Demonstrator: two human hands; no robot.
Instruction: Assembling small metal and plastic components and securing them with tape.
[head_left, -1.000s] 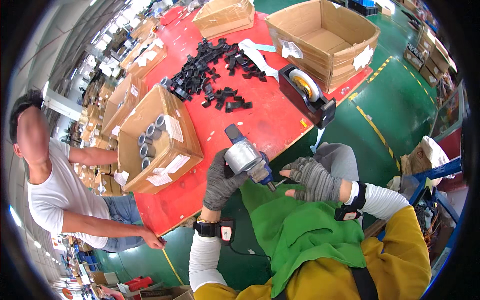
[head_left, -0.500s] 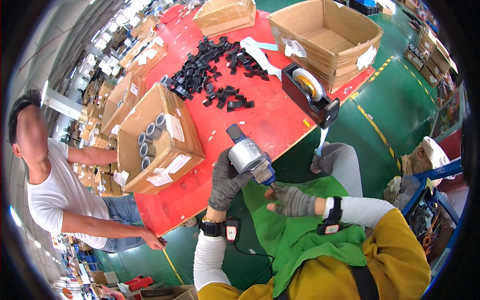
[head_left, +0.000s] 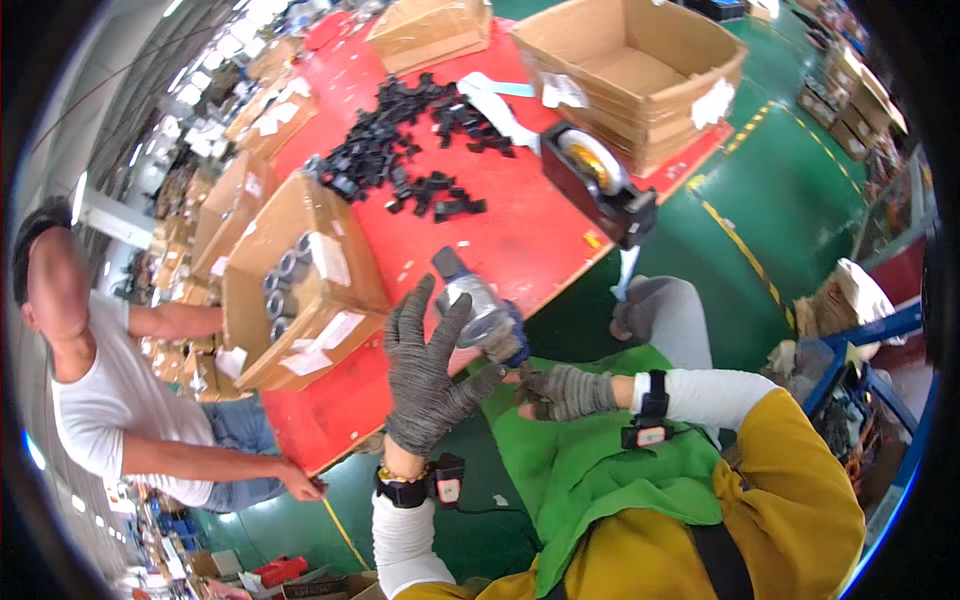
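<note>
At table edge, shiny metal cylinder.

Close head-worn fisheye, downward onto both hands

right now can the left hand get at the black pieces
Likely yes, with a stretch: the left hand is open beside the blue tool, and bare red table leaves the way to the black pieces free.
</note>
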